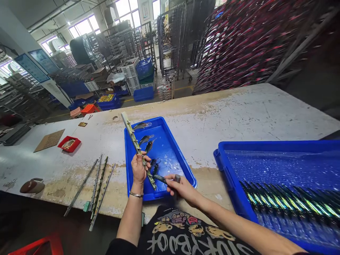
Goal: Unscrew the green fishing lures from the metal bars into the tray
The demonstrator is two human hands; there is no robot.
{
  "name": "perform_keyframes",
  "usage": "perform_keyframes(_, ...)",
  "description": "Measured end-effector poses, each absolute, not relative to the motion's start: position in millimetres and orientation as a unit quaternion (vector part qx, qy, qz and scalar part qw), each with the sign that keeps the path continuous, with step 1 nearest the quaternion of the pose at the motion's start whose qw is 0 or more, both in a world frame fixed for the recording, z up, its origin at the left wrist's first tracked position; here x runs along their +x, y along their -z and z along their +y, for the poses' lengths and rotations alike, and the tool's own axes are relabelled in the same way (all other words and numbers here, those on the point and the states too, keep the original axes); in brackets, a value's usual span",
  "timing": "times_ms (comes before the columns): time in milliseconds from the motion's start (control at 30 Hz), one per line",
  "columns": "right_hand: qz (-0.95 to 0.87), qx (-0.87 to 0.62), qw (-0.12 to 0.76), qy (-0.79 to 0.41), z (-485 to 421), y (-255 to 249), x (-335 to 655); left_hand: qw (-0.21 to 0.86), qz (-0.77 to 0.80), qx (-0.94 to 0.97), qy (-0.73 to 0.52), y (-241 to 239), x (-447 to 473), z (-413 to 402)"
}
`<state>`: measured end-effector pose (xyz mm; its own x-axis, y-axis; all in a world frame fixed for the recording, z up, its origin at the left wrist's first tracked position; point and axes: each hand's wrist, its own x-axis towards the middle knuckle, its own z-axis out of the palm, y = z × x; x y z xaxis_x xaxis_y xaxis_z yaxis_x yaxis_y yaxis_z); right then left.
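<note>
My left hand [138,168] is closed round a long pale-green bar [134,140] with a row of small clips, held slanting over a blue tray [174,141]. Several dark, glossy fish-shaped pieces [149,146] with clear tips show beside the bar, over the tray; whether each is clipped on or lying loose I cannot tell. My right hand [179,186] pinches a dark slender piece [160,178] close to the bar's lower end. A dark band [177,178] sits at the fingers of that hand.
Right of me, a larger blue tray [225,170] holds a row of shiny green-black pieces [289,202]. Several clip bars [99,184] lie at left, near a red box [69,144], a brown mug [32,186] and a perforated board [49,141]. Racks and crates stand beyond the table.
</note>
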<state>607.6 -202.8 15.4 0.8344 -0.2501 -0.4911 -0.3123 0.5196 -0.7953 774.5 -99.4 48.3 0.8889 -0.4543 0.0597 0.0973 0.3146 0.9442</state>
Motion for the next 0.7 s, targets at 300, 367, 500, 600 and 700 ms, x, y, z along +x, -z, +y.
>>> perform_keyframes(300, 0.376, -0.316, 0.862, -0.122, -190.9, 12.2, 600.0, 0.822, -0.155, 0.53, 0.137, -64.8, 774.1, -99.9)
perform_keyframes(367, 0.314, -0.436, 0.84, -0.077, -188.9, 15.0, 598.8, 0.823, -0.151, 0.529, 0.142, -64.9, 773.2, -100.1)
perform_keyframes(500, 0.199, -0.662, 0.717, -0.088, -196.6, 16.4, 599.2, 0.817, -0.135, 0.539, 0.153, -62.9, 774.5, -100.0)
perform_keyframes(600, 0.073, -0.832, 0.545, -0.066, -210.5, 8.6, 601.0, 0.814, -0.12, 0.544, 0.167, -60.7, 781.7, -101.6)
perform_keyframes(700, -0.112, -0.93, 0.347, -0.037, -222.3, -3.8, 603.9, 0.804, -0.097, 0.553, 0.196, -57.2, 793.7, -107.0)
